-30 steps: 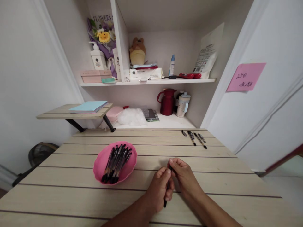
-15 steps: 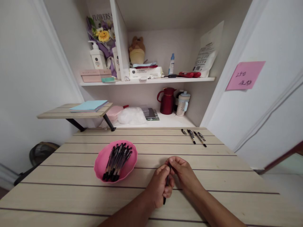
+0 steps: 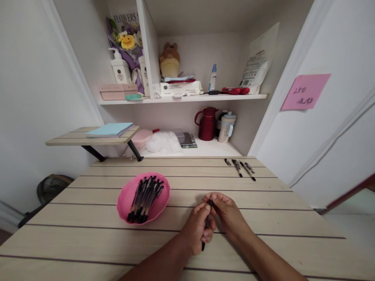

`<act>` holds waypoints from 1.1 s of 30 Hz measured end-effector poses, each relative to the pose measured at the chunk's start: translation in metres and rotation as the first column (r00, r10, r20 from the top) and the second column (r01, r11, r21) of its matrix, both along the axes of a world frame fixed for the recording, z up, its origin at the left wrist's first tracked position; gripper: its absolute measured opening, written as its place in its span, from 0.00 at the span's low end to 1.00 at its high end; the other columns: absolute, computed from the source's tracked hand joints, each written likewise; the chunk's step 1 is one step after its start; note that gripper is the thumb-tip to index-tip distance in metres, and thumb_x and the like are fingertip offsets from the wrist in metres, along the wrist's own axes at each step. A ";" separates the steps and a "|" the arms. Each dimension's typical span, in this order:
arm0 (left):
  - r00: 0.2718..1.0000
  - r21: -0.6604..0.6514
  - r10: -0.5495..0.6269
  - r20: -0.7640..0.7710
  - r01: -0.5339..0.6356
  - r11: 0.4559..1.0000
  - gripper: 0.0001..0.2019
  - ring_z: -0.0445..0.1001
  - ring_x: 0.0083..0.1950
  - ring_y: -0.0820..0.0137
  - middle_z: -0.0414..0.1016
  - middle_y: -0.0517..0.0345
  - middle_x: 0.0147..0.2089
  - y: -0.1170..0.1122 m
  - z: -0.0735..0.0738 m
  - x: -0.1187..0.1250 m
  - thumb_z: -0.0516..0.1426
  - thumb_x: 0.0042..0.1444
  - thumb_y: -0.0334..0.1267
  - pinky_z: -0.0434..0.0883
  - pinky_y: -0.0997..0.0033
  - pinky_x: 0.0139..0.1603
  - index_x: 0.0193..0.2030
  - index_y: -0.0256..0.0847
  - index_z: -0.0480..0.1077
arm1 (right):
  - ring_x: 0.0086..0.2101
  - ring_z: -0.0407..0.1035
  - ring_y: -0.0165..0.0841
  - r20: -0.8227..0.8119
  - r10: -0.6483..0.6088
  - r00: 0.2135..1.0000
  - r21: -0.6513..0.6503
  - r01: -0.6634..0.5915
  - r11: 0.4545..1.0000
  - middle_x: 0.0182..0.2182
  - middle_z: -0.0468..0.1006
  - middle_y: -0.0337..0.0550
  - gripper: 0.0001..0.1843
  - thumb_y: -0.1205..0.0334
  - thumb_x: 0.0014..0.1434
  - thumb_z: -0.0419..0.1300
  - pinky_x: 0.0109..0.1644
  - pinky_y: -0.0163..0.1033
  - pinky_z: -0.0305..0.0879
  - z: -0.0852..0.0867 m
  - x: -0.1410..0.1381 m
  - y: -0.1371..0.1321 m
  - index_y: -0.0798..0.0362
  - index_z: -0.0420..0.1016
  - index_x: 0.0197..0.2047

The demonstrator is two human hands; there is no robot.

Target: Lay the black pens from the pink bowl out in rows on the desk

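My left hand (image 3: 197,230) is wrapped round the barrel of a black pen (image 3: 206,225), which stands nearly upright just above the wooden table (image 3: 88,242). My right hand (image 3: 227,212) pinches the pen's top end between fingertips. To the left, a pink bowl (image 3: 123,200) holds several black pens (image 3: 145,199). A few more pens and pen parts (image 3: 240,167) lie at the table's far right edge.
Behind the table is a white shelf unit with a red kettle (image 3: 207,124), a cup, a clear bag and boxes. A small raised wooden stand (image 3: 73,140) carries a blue notebook. A pink note (image 3: 304,91) sticks on the right wall.
Both hands have shifted slightly left and away from me with the pen; the grip is the same.
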State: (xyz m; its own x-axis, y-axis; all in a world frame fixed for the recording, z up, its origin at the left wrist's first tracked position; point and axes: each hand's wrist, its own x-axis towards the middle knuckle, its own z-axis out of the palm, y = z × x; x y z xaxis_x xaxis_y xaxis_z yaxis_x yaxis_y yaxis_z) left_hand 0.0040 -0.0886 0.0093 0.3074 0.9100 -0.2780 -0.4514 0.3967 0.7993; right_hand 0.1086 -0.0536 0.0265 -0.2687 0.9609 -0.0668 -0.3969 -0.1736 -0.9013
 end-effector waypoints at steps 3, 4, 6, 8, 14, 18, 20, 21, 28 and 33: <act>1.000 -0.005 0.001 -0.004 -0.001 1.000 0.16 0.46 0.10 0.86 0.63 0.68 0.19 0.000 0.001 0.000 0.51 0.52 0.53 0.41 0.81 0.12 0.35 0.41 0.59 | 0.18 0.57 0.24 -0.022 0.005 1.000 -0.015 -0.005 1.000 0.23 0.72 0.40 0.19 0.47 0.45 0.63 0.21 0.31 0.56 -0.001 -0.001 0.000 0.56 0.74 0.30; 1.000 -0.005 0.005 -0.003 -0.005 1.000 0.16 0.46 0.10 0.86 0.63 0.68 0.19 0.000 0.001 0.000 0.51 0.53 0.52 0.41 0.81 0.12 0.34 0.41 0.59 | 0.19 0.58 0.24 -0.032 0.007 0.999 -0.023 -0.007 1.000 0.25 0.73 0.41 0.20 0.46 0.46 0.62 0.22 0.31 0.57 -0.001 -0.001 0.000 0.56 0.74 0.31; 1.000 -0.003 0.013 0.001 -0.013 1.000 0.15 0.46 0.10 0.86 0.62 0.68 0.19 0.000 0.001 0.001 0.51 0.53 0.52 0.40 0.81 0.12 0.34 0.41 0.58 | 0.18 0.59 0.25 -0.043 0.021 0.999 -0.042 -0.023 0.999 0.22 0.71 0.39 0.20 0.45 0.46 0.62 0.21 0.31 0.56 -0.002 -0.002 -0.001 0.55 0.72 0.31; 1.000 0.001 0.012 0.003 -0.012 1.000 0.15 0.45 0.10 0.85 0.62 0.68 0.19 -0.001 0.002 0.001 0.51 0.53 0.53 0.40 0.81 0.12 0.34 0.41 0.58 | 0.16 0.57 0.24 -0.045 0.031 0.998 -0.051 -0.033 0.998 0.16 0.67 0.35 0.18 0.47 0.45 0.63 0.18 0.30 0.54 -0.003 -0.002 -0.002 0.55 0.70 0.27; 1.000 -0.015 0.003 0.007 -0.003 1.000 0.17 0.46 0.10 0.86 0.63 0.68 0.19 -0.001 0.002 0.001 0.52 0.51 0.54 0.40 0.82 0.12 0.34 0.41 0.59 | 0.19 0.61 0.25 -0.091 0.001 0.996 -0.028 -0.003 1.000 0.23 0.72 0.40 0.16 0.51 0.44 0.65 0.20 0.31 0.57 -0.001 -0.001 -0.002 0.56 0.72 0.26; 1.000 -0.016 0.008 0.019 -0.008 1.000 0.18 0.45 0.10 0.86 0.63 0.68 0.18 0.000 0.001 0.001 0.53 0.50 0.55 0.39 0.82 0.12 0.34 0.41 0.59 | 0.23 0.64 0.27 -0.105 0.016 0.994 -0.021 -0.019 1.000 0.26 0.73 0.42 0.16 0.50 0.45 0.64 0.22 0.31 0.60 0.002 -0.002 -0.002 0.56 0.72 0.28; 1.000 -0.007 0.010 0.030 -0.010 1.000 0.18 0.45 0.10 0.86 0.63 0.68 0.19 0.000 0.001 0.001 0.53 0.50 0.55 0.39 0.82 0.12 0.34 0.41 0.59 | 0.22 0.64 0.26 -0.110 0.036 0.993 -0.022 -0.039 0.999 0.24 0.72 0.40 0.16 0.50 0.47 0.63 0.22 0.30 0.59 0.001 -0.002 -0.002 0.55 0.72 0.31; 0.999 -0.002 0.013 0.036 -0.013 1.000 0.18 0.45 0.10 0.86 0.63 0.68 0.19 0.000 0.001 0.001 0.53 0.49 0.55 0.39 0.82 0.12 0.34 0.41 0.59 | 0.19 0.62 0.26 -0.099 0.055 0.994 -0.027 -0.057 0.998 0.22 0.71 0.38 0.16 0.50 0.48 0.62 0.20 0.30 0.58 0.000 -0.002 -0.002 0.55 0.71 0.31; 1.000 -0.007 -0.003 0.022 0.004 1.000 0.18 0.45 0.10 0.86 0.63 0.68 0.18 -0.001 0.003 0.001 0.54 0.49 0.54 0.40 0.82 0.12 0.34 0.41 0.59 | 0.16 0.58 0.24 -0.044 0.008 0.999 -0.015 -0.009 1.000 0.18 0.69 0.37 0.16 0.51 0.45 0.65 0.19 0.31 0.55 -0.004 0.001 0.001 0.55 0.70 0.25; 1.000 0.004 -0.020 0.011 0.020 1.000 0.17 0.45 0.10 0.86 0.63 0.68 0.18 -0.002 0.003 0.000 0.53 0.51 0.54 0.40 0.81 0.12 0.34 0.40 0.60 | 0.21 0.64 0.27 -0.168 -0.004 0.986 -0.070 -0.008 0.998 0.26 0.75 0.43 0.15 0.51 0.45 0.65 0.21 0.32 0.56 0.003 0.005 0.003 0.54 0.74 0.30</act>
